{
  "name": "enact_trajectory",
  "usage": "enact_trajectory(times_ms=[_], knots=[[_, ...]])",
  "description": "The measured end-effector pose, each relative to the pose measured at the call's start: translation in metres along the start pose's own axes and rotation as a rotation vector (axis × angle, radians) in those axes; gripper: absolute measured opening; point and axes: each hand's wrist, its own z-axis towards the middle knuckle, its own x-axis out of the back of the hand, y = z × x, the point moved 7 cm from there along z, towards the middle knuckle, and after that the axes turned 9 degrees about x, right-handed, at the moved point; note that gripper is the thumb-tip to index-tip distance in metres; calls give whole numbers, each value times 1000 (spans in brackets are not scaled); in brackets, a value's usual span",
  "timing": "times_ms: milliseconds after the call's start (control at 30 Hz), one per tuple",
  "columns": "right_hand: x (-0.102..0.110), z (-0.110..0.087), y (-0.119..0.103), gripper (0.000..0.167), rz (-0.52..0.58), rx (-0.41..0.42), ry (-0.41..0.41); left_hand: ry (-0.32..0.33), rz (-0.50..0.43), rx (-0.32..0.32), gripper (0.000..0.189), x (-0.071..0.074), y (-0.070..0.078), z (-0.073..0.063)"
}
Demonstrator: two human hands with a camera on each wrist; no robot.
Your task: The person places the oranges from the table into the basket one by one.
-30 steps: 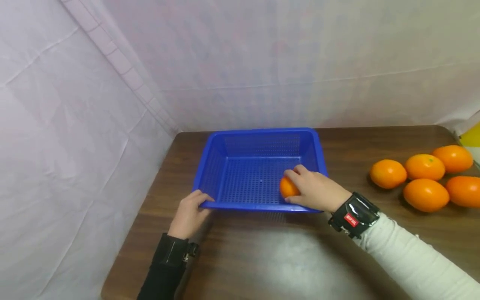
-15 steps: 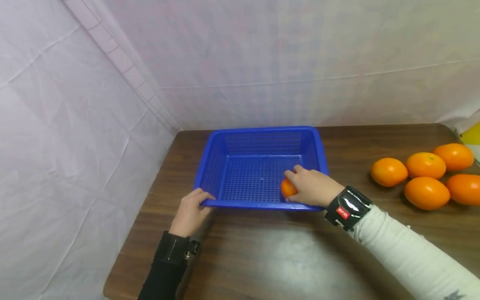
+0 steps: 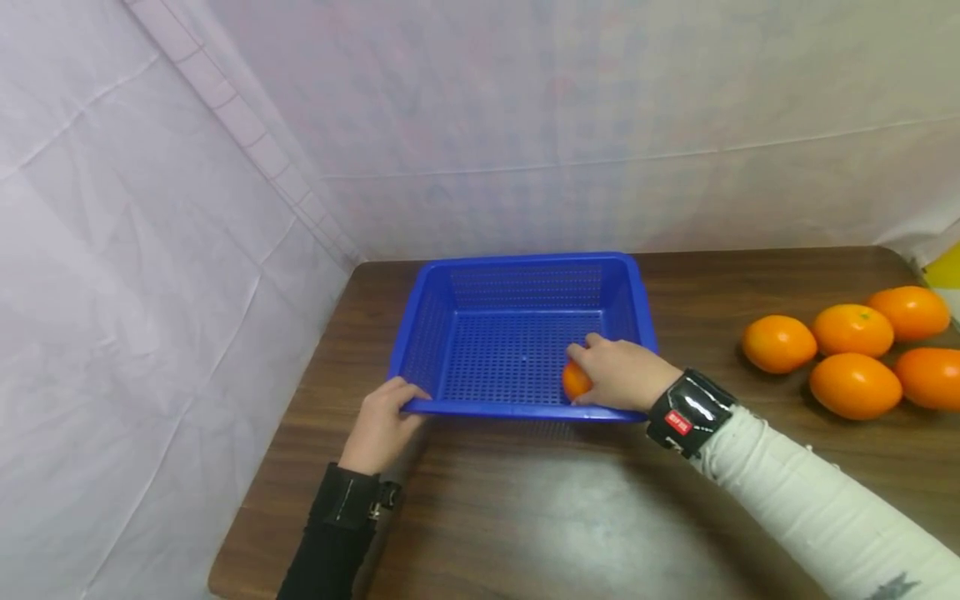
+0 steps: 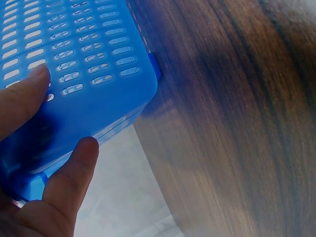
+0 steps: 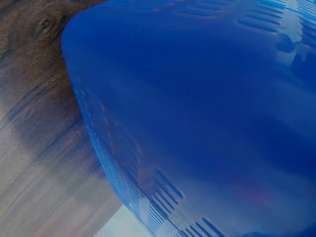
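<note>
A blue perforated plastic basket (image 3: 517,410) stands on the brown wooden table. My left hand (image 3: 380,423) grips its rim at the near left corner; in the left wrist view, a finger (image 4: 74,173) and the basket's slotted outer wall (image 4: 98,98) show up close. Inside the basket, by the near right corner, my right hand (image 3: 618,375) holds an orange (image 3: 576,381), with fingers curled over its far side and the thumb on its near side. Part of the orange is hidden behind the hand. Only the basket wall (image 5: 173,98) and some table show in the right wrist view.
Several more oranges (image 3: 855,386) lie grouped on the table (image 3: 697,287) to the right of the basket. A white cloth (image 3: 562,125) hangs behind the table, and another stretch of cloth (image 3: 135,333) closes off the left side. Something yellow (image 3: 947,268) shows at the far right edge.
My right wrist and forearm have shifted slightly left, while the right hand stays on the orange in the same basket corner. The left hand and the basket hold their places.
</note>
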Motion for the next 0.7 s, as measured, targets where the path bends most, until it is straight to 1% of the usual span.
enact_trajectory(times_ms=[200,533,700], knots=[[2,-1,-2,67,2,4,-4,5,-4,-10,18,0,0,0],[5,-3,-4,66,-11,19,21,6,4,-11,17,1,1,0],[7,-3,-6,64,-9,40,48,4,5,-13,18,2,2,0]])
